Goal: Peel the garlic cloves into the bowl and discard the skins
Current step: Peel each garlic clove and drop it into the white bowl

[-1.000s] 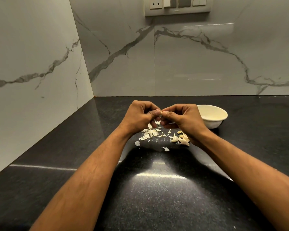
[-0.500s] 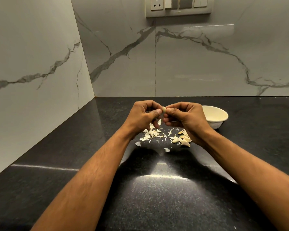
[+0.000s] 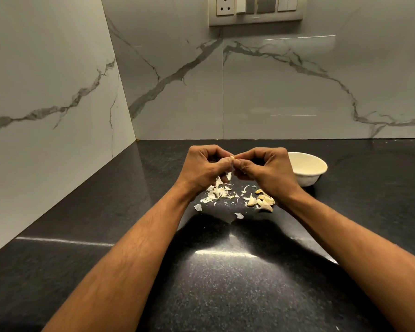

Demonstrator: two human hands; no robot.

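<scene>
My left hand (image 3: 203, 167) and my right hand (image 3: 266, 170) meet fingertip to fingertip above the black counter, both pinching one small garlic clove (image 3: 232, 158). A strip of skin hangs from it. Below the hands lies a scatter of white garlic skins (image 3: 217, 192). To their right sits a small heap of unpeeled garlic cloves (image 3: 261, 201), partly behind my right wrist. A cream bowl (image 3: 307, 167) stands just right of my right hand; its inside looks bare where visible.
The black speckled counter (image 3: 225, 283) runs into a corner with marble wall panels on the left and behind. A switch and socket plate (image 3: 255, 8) is on the back wall above. A few stray skin flakes (image 3: 238, 215) lie nearer to me.
Both hands have lifted slightly off the pile while still pinching the clove; the fingers have shifted on it and a bit of skin now hangs below.
</scene>
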